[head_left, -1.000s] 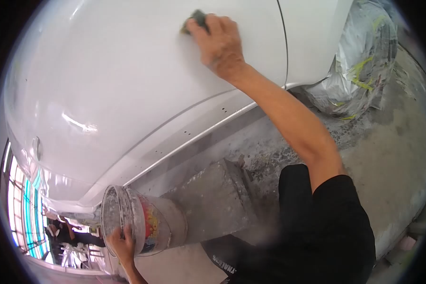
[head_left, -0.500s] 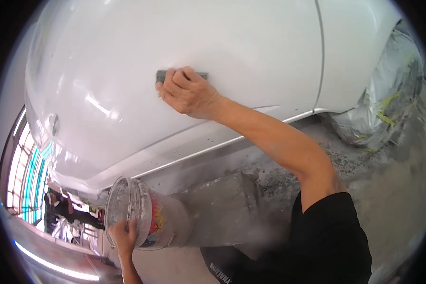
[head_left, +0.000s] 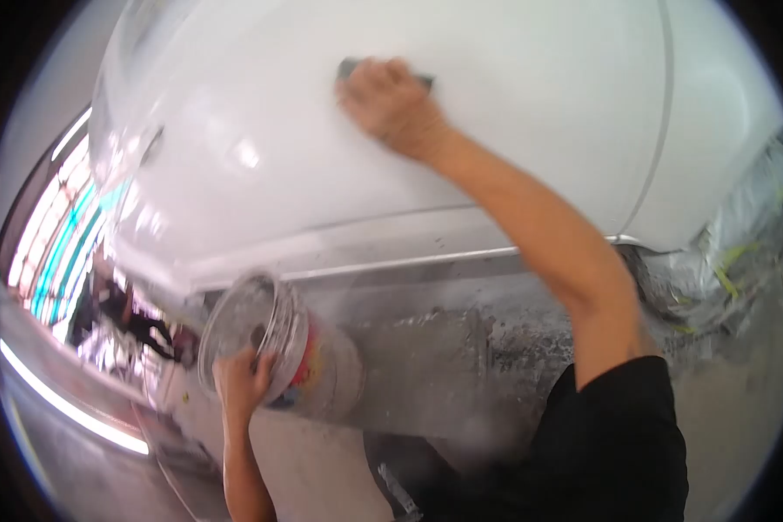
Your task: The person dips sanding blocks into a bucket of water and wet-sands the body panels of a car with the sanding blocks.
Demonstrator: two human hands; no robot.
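My right hand (head_left: 391, 106) is closed around a dark grey sanding block (head_left: 349, 68) and presses it against the white car panel (head_left: 539, 96). Only the block's two ends show past my fingers. Lower left, my left hand (head_left: 242, 378) grips the rim of a bucket (head_left: 332, 374) that tilts toward the left. The bucket is greyish and dusty, with a colourful red and yellow label. Its opening faces left, and what lies inside cannot be made out.
A grey block-like stand (head_left: 422, 365) lies beside the bucket. Crumpled plastic sheeting (head_left: 748, 235) with yellow tape covers the wheel area at right. Another person (head_left: 130, 317) is in the background at left, near bright windows (head_left: 65, 235).
My right hand has slid the sanding block up and to the right over the panel. The view has shifted and tilted; my left hand stays at the bucket's rim.
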